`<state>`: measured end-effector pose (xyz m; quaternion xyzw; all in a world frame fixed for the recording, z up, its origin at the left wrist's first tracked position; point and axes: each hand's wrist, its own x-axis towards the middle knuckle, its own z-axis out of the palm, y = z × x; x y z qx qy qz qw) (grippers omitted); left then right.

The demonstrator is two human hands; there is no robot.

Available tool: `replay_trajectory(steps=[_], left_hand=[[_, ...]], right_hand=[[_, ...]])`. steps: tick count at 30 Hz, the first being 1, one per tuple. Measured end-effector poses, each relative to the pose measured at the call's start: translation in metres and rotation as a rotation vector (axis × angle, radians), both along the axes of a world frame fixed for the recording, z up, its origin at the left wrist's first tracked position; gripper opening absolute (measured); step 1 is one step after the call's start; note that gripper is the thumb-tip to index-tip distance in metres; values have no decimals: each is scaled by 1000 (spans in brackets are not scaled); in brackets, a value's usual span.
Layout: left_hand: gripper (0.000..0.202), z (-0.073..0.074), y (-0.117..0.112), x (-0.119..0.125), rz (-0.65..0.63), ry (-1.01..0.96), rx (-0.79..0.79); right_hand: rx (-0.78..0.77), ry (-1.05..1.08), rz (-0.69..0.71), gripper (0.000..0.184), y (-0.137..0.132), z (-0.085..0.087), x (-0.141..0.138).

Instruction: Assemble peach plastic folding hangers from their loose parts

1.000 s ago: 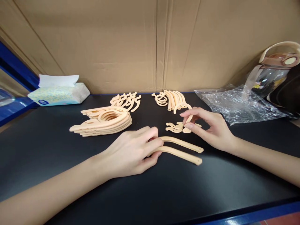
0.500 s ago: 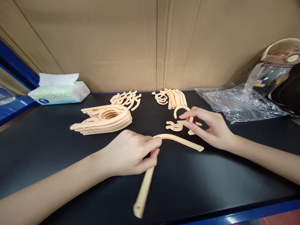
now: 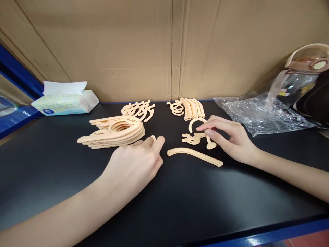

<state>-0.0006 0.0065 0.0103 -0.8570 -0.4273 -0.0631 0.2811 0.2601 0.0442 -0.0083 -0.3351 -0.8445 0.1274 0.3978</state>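
My left hand [image 3: 137, 157] is closed in front of the stack of cream plastic hangers [image 3: 120, 133]. Just past its fingers shows a small tip of a cream hanger arm [image 3: 153, 138]; the rest is hidden behind the hand. Between thumb and fingertips, my right hand [image 3: 227, 137] pinches a cream hanger hook [image 3: 196, 120], with its round base [image 3: 211, 145] hanging low. Several short curved pieces [image 3: 191, 138] lie under and beside the hook. Another long curved hanger arm [image 3: 195, 155] rests flat on the black table between the two hands.
Toward the back lie a group of small curved pieces [image 3: 138, 109], several hooks [image 3: 177, 107] and a row of long arms [image 3: 192, 108]. A tissue pack [image 3: 64, 103] is at left. Crumpled clear plastic [image 3: 267, 115] and a drinking bottle [image 3: 295, 82] stand right, before cardboard [image 3: 115, 44].
My left hand has moved left and turned, so the long arm that stretched toward me is now mostly out of sight. In my right hand, the hook has shifted slightly, showing more of its base.
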Motion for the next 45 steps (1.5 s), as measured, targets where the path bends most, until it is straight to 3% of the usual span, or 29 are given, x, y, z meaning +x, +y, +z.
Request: replay_trajectory(steps=[4,10,14,22,26,45], left_hand=[[16,-3,0,3,-124,-21,179],[25,-4,5,0,-240,-4,211],[36,-8,9,-2,-288,20,159],[23,-12,11,-2,-281,-118,203],[32,-11,10,0,-283,-172,171],[20,-11,14,0,-477,-236,16]], right_hand=[[-160,66,22,17,1,1,0],[-289,89,70,20,-1,1,-2],[-304,75,92,22,-2,0,-3],[-270,43,49,26,-2,-1,-3],[-281,60,37,24,-3,2,-5],[-349,95,81,20,-2,2,-4]])
